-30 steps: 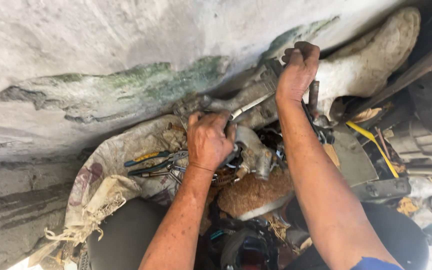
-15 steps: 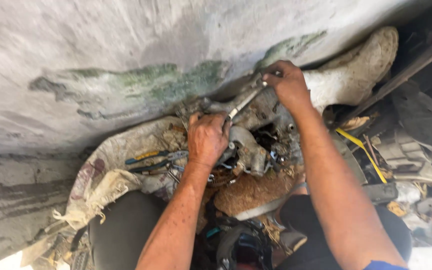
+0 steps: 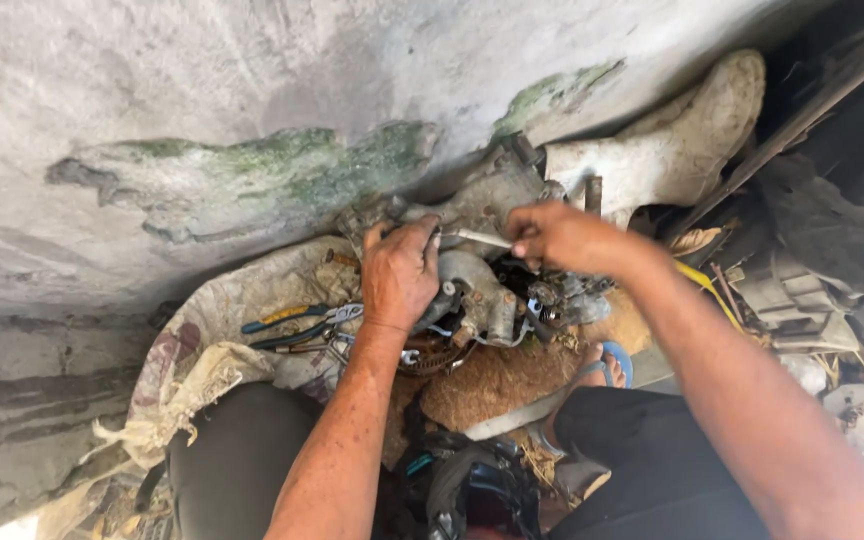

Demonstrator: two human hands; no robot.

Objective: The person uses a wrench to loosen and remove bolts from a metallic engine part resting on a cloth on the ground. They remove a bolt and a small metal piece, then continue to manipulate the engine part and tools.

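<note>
Left hand [image 3: 399,272] clenched over the top of a grey cast-metal engine part [image 3: 480,290], pinning it down. Right hand [image 3: 559,238] gripping one end of a slim silver steel wrench [image 3: 479,238], its other end reaching the left hand. Engine part lying on a worn printed cloth sack [image 3: 252,300] by the stained concrete wall [image 3: 202,120]. Left of the engine part, yellow-handled pliers [image 3: 287,318] on the sack.

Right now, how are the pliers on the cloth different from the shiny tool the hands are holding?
The pliers lie loose on the cloth, untouched; the wrench is gripped at the engine part by the left hand and right hand. The pliers have blue and yellow handles; the wrench is bare silver metal. The pliers have two handles; the wrench is one slim bar. Both are metal hand tools.
</note>
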